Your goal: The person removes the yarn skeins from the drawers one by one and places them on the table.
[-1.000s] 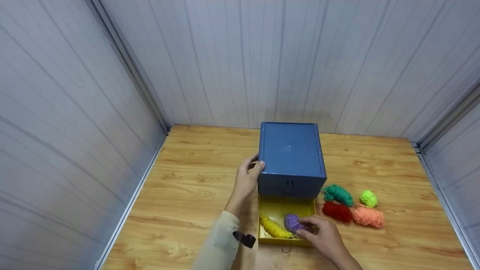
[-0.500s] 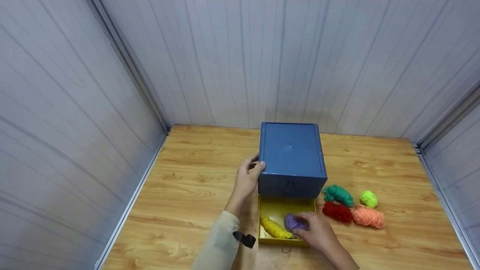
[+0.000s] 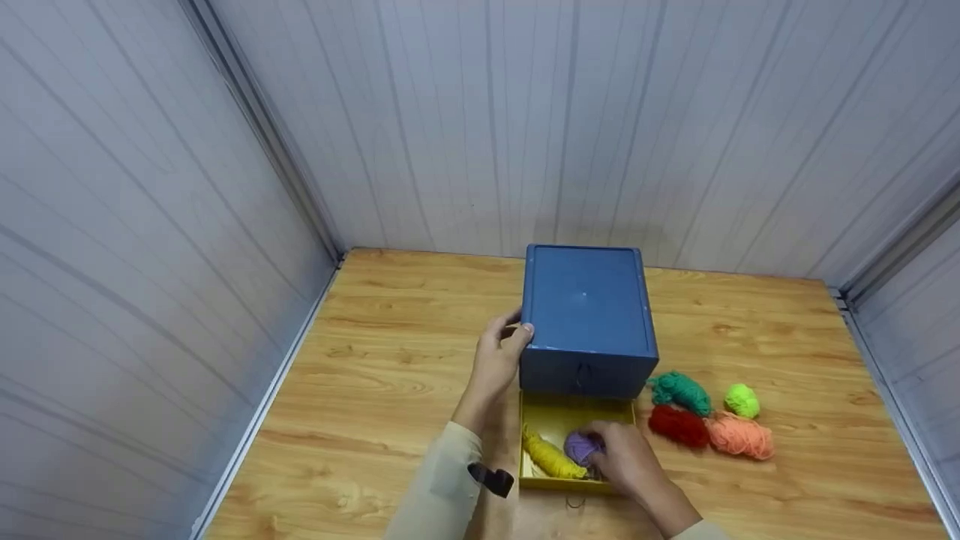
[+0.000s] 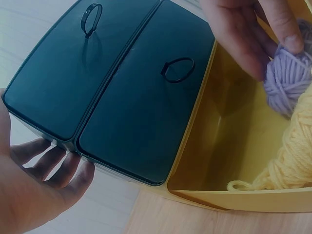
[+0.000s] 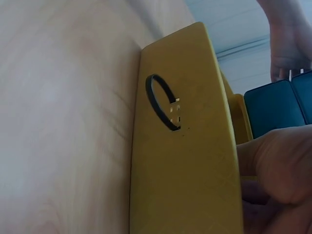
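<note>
The right hand (image 3: 626,463) has its fingertips (image 4: 292,41) curled over the purple yarn ball (image 3: 580,447), pinching it from above inside the open yellow drawer (image 3: 541,421); the grip looks shaped to set the ball down beside the yellow yarn skein (image 3: 550,459), which lies along the drawer's left side. The ball is small and round, wound in pale lilac strands, soft enough to dent under the fingers. It sits near the drawer's front right part, touching or nearly touching the skein.

The left hand (image 3: 498,361) lies against the left side of the blue drawer box (image 3: 587,307), thumb at the top edge and fingers (image 4: 58,163) straight along the wall, likely bracing the box so it does not slide while the drawer stands pulled out. The two upper drawer fronts, dark with ring pulls (image 4: 176,69), are closed; the yellow front carries a ring pull of its own (image 5: 163,101).

The box stands toward the back middle of the wooden bench (image 3: 390,360). To its right, grouped near the bench's front right part, lie a green yarn bundle (image 3: 679,391), a red one (image 3: 677,424), an orange one (image 3: 739,436) and a lime ball (image 3: 742,400)
</note>
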`<state>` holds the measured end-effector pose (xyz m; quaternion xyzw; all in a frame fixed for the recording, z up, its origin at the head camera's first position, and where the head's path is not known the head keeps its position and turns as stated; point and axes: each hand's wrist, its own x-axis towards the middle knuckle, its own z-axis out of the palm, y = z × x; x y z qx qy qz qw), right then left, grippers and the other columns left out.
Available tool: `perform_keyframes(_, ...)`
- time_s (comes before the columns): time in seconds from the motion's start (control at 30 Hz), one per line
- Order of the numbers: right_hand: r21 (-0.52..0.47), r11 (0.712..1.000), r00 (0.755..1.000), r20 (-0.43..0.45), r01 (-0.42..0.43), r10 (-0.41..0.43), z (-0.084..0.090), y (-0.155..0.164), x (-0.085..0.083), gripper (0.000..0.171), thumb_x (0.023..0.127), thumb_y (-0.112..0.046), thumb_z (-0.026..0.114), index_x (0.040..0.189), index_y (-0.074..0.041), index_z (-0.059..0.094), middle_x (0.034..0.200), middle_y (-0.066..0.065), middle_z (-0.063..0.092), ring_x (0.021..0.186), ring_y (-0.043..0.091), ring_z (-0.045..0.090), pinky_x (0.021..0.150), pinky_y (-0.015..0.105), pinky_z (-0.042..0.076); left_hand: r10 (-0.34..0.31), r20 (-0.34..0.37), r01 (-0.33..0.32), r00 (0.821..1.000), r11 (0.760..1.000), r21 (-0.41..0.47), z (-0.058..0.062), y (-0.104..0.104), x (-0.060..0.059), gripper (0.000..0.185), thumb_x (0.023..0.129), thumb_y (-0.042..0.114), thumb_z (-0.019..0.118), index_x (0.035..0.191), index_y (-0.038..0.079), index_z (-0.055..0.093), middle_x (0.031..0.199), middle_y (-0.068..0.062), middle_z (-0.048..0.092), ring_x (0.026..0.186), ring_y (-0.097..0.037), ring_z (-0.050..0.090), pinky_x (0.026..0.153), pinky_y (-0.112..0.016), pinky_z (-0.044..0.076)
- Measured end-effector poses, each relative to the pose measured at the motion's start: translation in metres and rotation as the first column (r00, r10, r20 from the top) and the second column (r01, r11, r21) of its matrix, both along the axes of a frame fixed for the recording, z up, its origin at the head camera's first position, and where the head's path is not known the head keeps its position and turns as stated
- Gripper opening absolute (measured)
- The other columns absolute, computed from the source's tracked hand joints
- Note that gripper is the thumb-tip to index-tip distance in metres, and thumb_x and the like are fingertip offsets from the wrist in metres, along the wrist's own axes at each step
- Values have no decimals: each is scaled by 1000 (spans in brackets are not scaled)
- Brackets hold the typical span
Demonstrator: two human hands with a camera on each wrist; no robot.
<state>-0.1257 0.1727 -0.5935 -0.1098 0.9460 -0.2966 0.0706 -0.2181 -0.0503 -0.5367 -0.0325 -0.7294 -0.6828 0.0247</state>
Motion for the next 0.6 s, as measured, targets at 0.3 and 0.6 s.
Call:
perform_keyframes(0.3, 67, 998, 1000, -21, 5, -4, -4, -4, -3, 24, 79, -3, 82, 99, -16, 80, 95, 1, 77, 87, 22, 69, 80, 47, 57, 3, 6, -3, 1000, 1000, 1, 0, 0, -1, 50, 100, 33, 62, 145, 11, 58, 137, -13, 59, 125, -28, 55, 102, -43, 50)
perform_keyframes(0.6, 52, 997, 998, -25, -50, 51, -10, -6, -5, 26, 78, -7, 80, 102, -17, 79, 96, 2, 76, 86, 21, 67, 77, 47, 56, 5, 4, -5, 1000, 1000, -7, 1, 0, -1, 52, 99, 33, 62, 145, 9, 58, 139, -14, 57, 125, -30, 55, 103, -44, 50)
